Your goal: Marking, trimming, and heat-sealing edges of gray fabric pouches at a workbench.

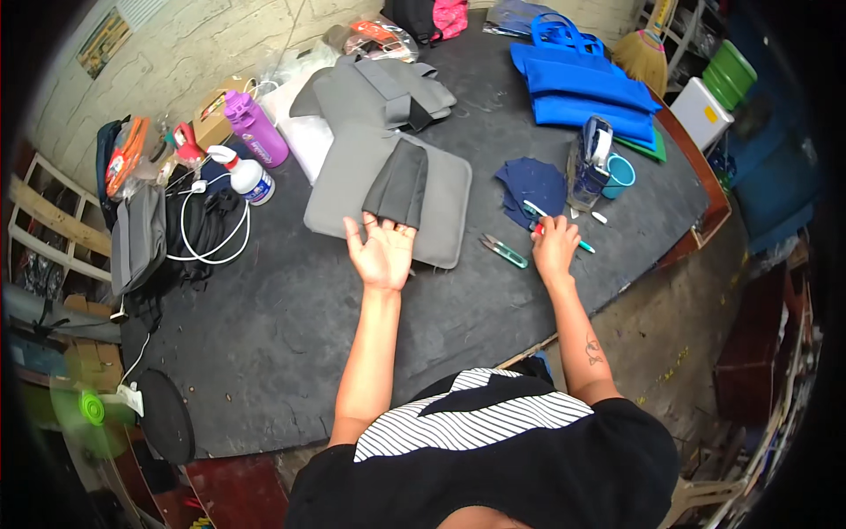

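My left hand is palm up, thumb apart, its fingertips tucked under the lower edge of a dark grey fabric strip. That strip lies on a flat light grey fabric panel. My right hand is closed, fingers curled down around a pen whose teal end sticks out on the right. A bit of red shows at the fingertips; the grip itself is partly hidden. Just beyond lies a dark blue cloth piece. Green-handled thread snips lie between my hands.
A tape dispenser and a blue cup stand beyond my right hand. Blue bags lie at the far right. More grey fabric pieces, a purple bottle and a spray bottle are at the far left. A white cable loops there.
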